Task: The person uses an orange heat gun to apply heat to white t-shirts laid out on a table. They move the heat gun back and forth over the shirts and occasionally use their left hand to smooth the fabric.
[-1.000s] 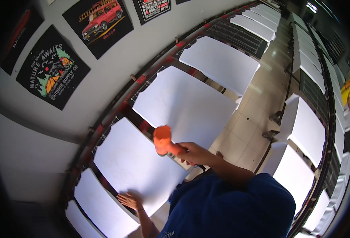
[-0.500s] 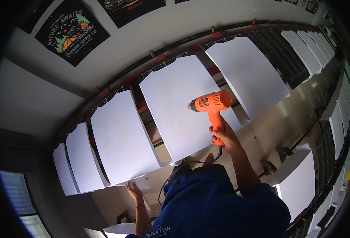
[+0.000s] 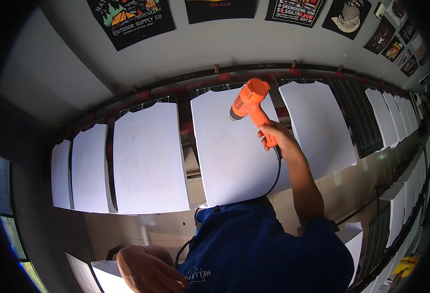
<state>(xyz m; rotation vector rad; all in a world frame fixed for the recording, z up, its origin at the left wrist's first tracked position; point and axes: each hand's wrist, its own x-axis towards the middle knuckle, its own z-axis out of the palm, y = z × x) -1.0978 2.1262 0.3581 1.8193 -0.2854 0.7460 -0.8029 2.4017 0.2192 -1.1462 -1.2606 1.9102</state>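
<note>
My right hand (image 3: 276, 138) is wrapped round the handle of an orange heat gun (image 3: 252, 103). Its dark nozzle points down and to the left, above a large white panel (image 3: 224, 161) with a notched far edge and faint line marks. From the handle's base a black cord (image 3: 277, 178) curves down towards my waist. Close to my blue shirt (image 3: 259, 244), at the lower left, my left hand (image 3: 149, 271) is raised with bent, loosely extended fingers and nothing visible in it; its fingertips are partly unclear.
More white panels (image 3: 149, 161) lie along the long bench, to both sides. A dark rail (image 3: 176, 78) with pegs runs behind them. A black patterned board (image 3: 359, 117) lies at right. Another row of panels (image 3: 395, 210) stands at far right. Printed dark cloths (image 3: 220, 10) hang on the wall.
The heat gun has moved farther over the panel and tilted nozzle-down, still in my right hand. My left hand has come from the panel's near edge back to my body. The view has shifted.
</note>
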